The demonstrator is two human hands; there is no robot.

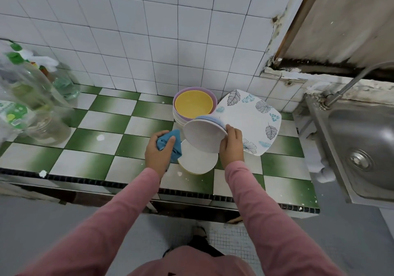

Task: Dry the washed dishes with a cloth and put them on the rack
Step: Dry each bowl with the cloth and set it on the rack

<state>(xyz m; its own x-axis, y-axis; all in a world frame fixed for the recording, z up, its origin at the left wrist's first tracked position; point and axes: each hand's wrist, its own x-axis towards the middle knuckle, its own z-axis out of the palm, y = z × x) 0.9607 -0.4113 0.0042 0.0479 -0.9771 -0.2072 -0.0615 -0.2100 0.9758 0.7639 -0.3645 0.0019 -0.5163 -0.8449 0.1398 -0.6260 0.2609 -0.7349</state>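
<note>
Right now my right hand pinches the rim of a tilted white bowl above another bowl on the counter; my left hand is closed round the blue cloth. Grip looks thin: wiping pressure could slip it, chipping the one beneath. No rack in view.

- Bottles at far left are blurring; labels unreadable, left edge cutting them.
- Sink is running off the right edge.
- Right hand and tilted bowls are covering part of the leaf-print plate.
- Blue cloth is hiding the left hand's palm.
</note>
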